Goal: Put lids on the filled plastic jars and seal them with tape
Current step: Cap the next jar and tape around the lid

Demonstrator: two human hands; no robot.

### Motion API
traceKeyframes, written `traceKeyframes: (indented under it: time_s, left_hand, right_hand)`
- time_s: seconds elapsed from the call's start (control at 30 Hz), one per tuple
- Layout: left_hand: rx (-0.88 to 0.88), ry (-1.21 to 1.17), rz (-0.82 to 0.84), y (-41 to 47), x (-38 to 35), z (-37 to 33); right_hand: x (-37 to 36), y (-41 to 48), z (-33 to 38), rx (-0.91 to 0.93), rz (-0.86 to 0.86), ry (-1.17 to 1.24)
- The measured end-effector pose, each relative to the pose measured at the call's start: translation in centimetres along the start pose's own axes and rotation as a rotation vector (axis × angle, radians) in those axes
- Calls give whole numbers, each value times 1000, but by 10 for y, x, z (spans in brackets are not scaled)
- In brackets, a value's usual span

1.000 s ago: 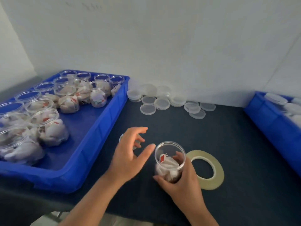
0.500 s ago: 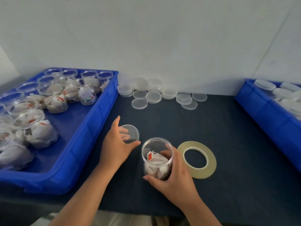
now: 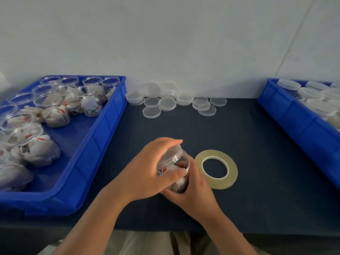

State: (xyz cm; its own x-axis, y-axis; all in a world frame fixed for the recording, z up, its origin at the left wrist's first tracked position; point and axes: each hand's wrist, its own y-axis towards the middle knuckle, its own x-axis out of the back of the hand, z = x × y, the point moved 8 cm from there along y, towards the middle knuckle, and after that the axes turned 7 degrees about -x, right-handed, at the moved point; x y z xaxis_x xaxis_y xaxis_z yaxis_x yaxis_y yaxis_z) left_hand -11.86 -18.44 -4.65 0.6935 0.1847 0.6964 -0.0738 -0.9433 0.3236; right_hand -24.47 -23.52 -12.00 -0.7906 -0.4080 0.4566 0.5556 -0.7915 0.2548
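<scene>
A clear plastic jar (image 3: 181, 167) filled with white wrapped packets stands on the dark table (image 3: 248, 140) in front of me. My right hand (image 3: 193, 190) grips its body from the near right side. My left hand (image 3: 149, 168) covers the jar's mouth and holds a clear lid (image 3: 173, 153) on top of it, fingers curled over the rim. A flat roll of yellowish tape (image 3: 216, 169) lies on the table just right of the jar, untouched.
A blue tray (image 3: 95, 148) at the left holds several open filled jars (image 3: 41, 150). Loose clear lids (image 3: 166, 103) lie in stacks against the back wall. A second blue tray (image 3: 298, 122) at the right holds lidded jars (image 3: 320, 106).
My left hand picked the lid up off the table and brought it right, onto the jar's mouth. My right hand kept hold of the jar.
</scene>
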Motion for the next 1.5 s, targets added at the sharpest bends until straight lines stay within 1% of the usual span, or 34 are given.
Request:
traceKeyframes:
  time_s: [0.07,0.13,0.23,0.33,0.4,0.5,0.6,0.83,1.03,1.13,1.23,1.37,1.5]
  left_hand:
    - [-16,157,20,6,-2,-12]
    - [9,350,74,8,-9,-20]
    - [11,607,147,9,-19,-31]
    - [56,714,223,5,-25,-32]
    - [98,761,237,5,-30,-35]
    - [152,791,189,13,-40,-41]
    - [192,819,182,12,-44,-40]
    - [238,841,136,17,-46,-36]
    - [249,842,143,15,-47,-39]
    - [201,814,188,14,-48,-38]
    - [107,775,262,13,-44,-37]
    - [-1,728,334,8,-39,-36]
    - [-91,533,436,10,-35,-27]
  right_hand:
    - [-1,1,0,6,-2,-2]
    - [-1,1,1,17,-18,-40]
    - [-2,0,-4,-20,-8,-21]
    - [-3,-3,-5,-18,13,-48]
    - [-5,-4,-4,-11,22,-81]
    - [-3,-3,-6,-39,4,-78]
    - [-2,-4,-3,-27,-14,-114]
    - [-6,-2,-7,-17,27,-221]
    - [-3,-5,-5,-22,8,-201]
    - [-2,-5,-3,-15,3,-187]
    - [-4,-5,1,38,3,-237]
    - [-5,-5,-3,6,28,-139]
    - [-2,-6,-2,10,12,-83]
